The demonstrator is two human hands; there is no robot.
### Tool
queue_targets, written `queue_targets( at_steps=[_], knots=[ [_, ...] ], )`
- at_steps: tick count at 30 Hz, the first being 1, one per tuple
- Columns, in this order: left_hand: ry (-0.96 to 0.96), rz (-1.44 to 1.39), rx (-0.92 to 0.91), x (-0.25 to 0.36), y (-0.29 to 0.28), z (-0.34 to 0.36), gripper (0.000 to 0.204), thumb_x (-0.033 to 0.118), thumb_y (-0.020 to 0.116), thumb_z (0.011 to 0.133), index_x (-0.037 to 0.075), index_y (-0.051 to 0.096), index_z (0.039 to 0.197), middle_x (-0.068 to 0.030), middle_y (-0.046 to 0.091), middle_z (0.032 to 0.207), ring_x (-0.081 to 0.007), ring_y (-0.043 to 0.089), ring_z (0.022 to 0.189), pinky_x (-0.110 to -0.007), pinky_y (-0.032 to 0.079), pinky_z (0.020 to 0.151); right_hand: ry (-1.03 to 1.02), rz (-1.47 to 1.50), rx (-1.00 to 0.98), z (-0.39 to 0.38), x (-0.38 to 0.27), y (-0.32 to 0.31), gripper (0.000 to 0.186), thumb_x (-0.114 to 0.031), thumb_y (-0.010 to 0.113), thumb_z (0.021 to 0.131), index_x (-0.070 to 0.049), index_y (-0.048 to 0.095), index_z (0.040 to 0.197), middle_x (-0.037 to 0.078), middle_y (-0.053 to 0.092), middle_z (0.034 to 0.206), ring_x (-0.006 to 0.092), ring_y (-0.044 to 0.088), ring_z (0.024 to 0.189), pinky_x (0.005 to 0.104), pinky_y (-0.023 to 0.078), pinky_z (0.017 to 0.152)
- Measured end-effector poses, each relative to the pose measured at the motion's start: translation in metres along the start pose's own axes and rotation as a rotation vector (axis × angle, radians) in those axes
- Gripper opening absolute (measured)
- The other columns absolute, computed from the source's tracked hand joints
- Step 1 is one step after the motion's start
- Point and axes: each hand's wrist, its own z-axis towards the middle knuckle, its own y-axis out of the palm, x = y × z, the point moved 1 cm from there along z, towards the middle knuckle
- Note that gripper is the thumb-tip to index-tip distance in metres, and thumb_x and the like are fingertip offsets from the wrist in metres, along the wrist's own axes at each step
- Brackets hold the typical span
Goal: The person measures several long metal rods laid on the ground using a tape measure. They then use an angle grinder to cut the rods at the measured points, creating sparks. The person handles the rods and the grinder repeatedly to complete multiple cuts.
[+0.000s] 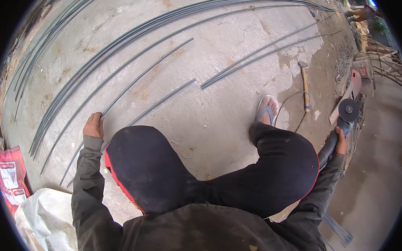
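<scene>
My left hand (94,125) reaches out on the left and is closed round a steel rod (147,73), which lies slanting along the concrete. A second, cut rod (164,100) lies beside it, partly hidden by my left knee. On the far right my right hand (342,141) grips an angle grinder (331,146) by its body. The grinder's dark cutting disc (348,110) points forward, well apart from the rods. Two more rods (252,56) end near the middle of the floor, close to the cut rod's tip.
A bundle of long rods (160,20) curves across the far floor, with more rods (40,45) at far left. A hammer (305,87) and cable (294,96) lie beyond my sandalled foot (267,111). Red bag (12,174) and white sack (46,222) stand left; short rods (338,230) lie lower right.
</scene>
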Motion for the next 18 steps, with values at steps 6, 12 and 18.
queue_targets(
  at_steps=[6, 12, 18],
  knots=[
    [0.174, -0.032, -0.063, 0.181, -0.028, 0.209, 0.022, 0.021, 0.063, 0.097, 0.006, 0.065, 0.113, -0.0162, 0.07, 0.106, -0.0376, 0.068, 0.092, -0.042, 0.055, 0.077, -0.052, 0.025, -0.173, 0.145, 0.026, 0.059, 0.039, -0.035, 0.075, 0.081, -0.001, 0.062, 0.095, 0.011, 0.065, 0.077, 0.0231, 0.065, 0.056, 0.0351, 0.055, 0.051],
    [0.165, -0.224, -0.085, 0.397, 0.102, 0.365, 0.021, 0.015, 0.064, 0.094, 0.006, 0.069, 0.113, -0.0164, 0.069, 0.112, -0.0377, 0.066, 0.101, -0.043, 0.053, 0.089, 0.063, 0.082, -0.343, 0.242, 0.034, 0.09, 0.041, -0.032, 0.074, 0.082, -0.002, 0.055, 0.104, 0.012, 0.065, 0.076, 0.0232, 0.065, 0.056, 0.0357, 0.055, 0.049],
    [0.002, -0.237, -0.122, 0.537, 0.274, 0.397, 0.029, 0.011, 0.067, 0.089, 0.019, 0.073, 0.116, -0.008, 0.066, 0.109, -0.031, 0.06, 0.107, -0.04, 0.051, 0.093, 0.044, 0.053, -0.334, 0.328, 0.013, 0.078, 0.037, -0.027, 0.074, 0.083, -0.003, 0.054, 0.103, 0.012, 0.062, 0.074, 0.0234, 0.063, 0.054, 0.0355, 0.053, 0.048]
  ],
)
